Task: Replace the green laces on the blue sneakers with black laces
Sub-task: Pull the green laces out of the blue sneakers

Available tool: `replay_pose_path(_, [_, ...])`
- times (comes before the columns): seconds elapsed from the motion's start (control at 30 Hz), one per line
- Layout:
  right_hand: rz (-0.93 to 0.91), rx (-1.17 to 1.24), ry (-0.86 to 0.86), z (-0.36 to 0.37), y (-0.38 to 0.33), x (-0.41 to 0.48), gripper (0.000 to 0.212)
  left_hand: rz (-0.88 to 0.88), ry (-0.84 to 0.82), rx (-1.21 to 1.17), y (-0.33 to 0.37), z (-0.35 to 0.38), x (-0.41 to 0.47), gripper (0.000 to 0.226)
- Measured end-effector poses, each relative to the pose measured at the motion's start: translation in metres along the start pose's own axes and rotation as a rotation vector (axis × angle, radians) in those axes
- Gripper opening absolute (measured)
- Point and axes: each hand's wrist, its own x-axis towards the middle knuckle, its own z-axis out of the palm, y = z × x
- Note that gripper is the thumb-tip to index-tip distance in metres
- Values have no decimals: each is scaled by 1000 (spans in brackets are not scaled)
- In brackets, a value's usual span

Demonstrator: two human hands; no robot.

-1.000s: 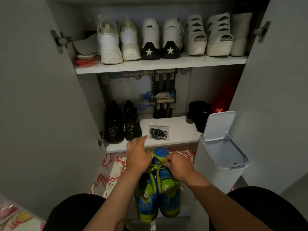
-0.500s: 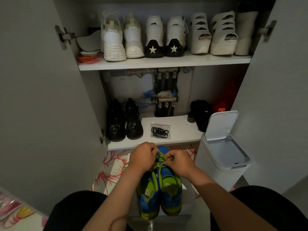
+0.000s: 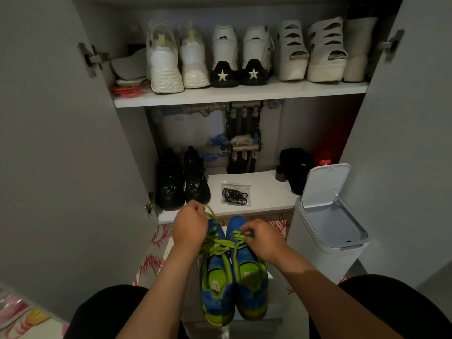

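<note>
Two blue sneakers with green insides (image 3: 232,272) stand side by side between my knees, toes toward the cabinet. Green laces (image 3: 217,245) run loosely across both of them. My left hand (image 3: 190,223) grips one green lace end and holds it up above the left sneaker's toe. My right hand (image 3: 264,238) pinches the green lace over the right sneaker's front eyelets. The black laces (image 3: 235,195) lie coiled in a small clear bag on the lower shelf (image 3: 266,189), just beyond the sneakers.
A white bin (image 3: 327,231) with its lid up stands right of the sneakers. Black boots (image 3: 183,182) sit on the lower shelf's left, a black object (image 3: 297,167) on its right. White shoes (image 3: 220,57) fill the upper shelf. Both cabinet doors stand open at either side.
My hands have drawn apart. The left hand has pulled a green lace end up and to the left, and the laces now lie looser across the sneakers.
</note>
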Motion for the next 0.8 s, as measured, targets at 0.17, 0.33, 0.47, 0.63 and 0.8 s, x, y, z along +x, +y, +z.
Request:
replay_pose_path(0.17, [-52, -160, -86, 3, -2, -4, 22, 93, -161, 309, -11, 7, -4, 66])
replay_pose_path(0.33, [-42, -232, -48, 8, -4, -3, 14, 344, -538, 222, -5, 20, -19, 30])
replay_pose_path(0.47, [-23, -242, -53, 8, -5, -1, 13, 393, -622, 365, -6, 27, -29, 20])
replay_pose_path(0.63, [-35, -250, -40, 6, 0, 0, 16, 441, -560, 483, -11, 33, -30, 28])
replay_pose_path(0.8, [-50, -292, -52, 6, 1, 2, 17, 421, -554, 498, -11, 43, -36, 35])
